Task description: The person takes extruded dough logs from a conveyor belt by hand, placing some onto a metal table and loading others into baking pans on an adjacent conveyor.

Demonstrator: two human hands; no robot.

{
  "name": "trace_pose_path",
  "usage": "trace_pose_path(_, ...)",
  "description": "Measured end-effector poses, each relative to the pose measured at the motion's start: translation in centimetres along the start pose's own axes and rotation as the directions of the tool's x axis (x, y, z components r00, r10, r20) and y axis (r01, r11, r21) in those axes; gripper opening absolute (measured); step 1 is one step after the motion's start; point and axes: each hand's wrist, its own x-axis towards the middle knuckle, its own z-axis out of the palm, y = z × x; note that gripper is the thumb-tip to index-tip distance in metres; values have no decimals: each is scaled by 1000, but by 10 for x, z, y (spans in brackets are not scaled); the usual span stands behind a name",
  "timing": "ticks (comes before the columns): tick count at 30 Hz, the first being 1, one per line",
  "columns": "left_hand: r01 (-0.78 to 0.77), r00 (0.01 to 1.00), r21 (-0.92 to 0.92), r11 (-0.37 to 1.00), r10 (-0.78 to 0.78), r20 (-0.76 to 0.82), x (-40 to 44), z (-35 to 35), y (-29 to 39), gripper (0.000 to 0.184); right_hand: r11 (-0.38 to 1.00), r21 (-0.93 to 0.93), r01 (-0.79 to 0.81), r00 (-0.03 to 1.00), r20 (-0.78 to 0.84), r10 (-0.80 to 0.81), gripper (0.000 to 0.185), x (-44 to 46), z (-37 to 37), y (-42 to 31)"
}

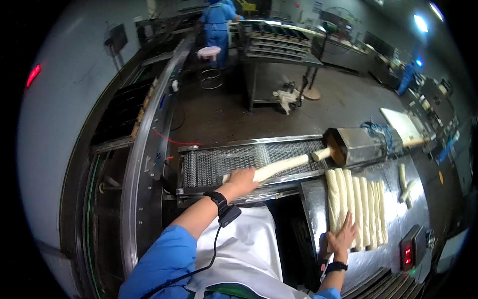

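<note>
My left hand (242, 182) is closed around the near end of a long pale dough log (283, 168), which lies slantwise over the mesh conveyor (214, 162). Just past its far end, a shorter dough piece (321, 154) pokes out of the metal box of a machine (366, 145). To the right, several dough logs (357, 194) lie side by side on a steel table (312, 212). My right hand (342, 236) rests with fingers spread on the lower ends of the leftmost logs. Parts of those ends are hidden beneath it.
Loose dough scraps (406, 187) lie at the table's right, above a scale with a red display (408, 255). A steel rail (149, 144) runs along my left, beside dark trays (119, 112). Farther off stand a co-worker in blue (216, 30), a pink stool (208, 52) and stacked trays (276, 42).
</note>
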Motion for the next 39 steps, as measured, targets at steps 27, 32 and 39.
trace_pose_path(27,-458,189,-874,162,-943,-274,-204,-210,-279,35,562,795,-226,941,329,-86,26,10,33,-59)
trace_pose_path(32,-392,165,-907,151,-959,-231,-237,-195,-294,99,682,731,6,857,347,-380,59,89,-6,-149)
trace_pose_path(39,-175,-58,-949,261,-965,-255,-251,-180,-312,93,55,993,-100,365,88,-927,56,97,-177,-375)
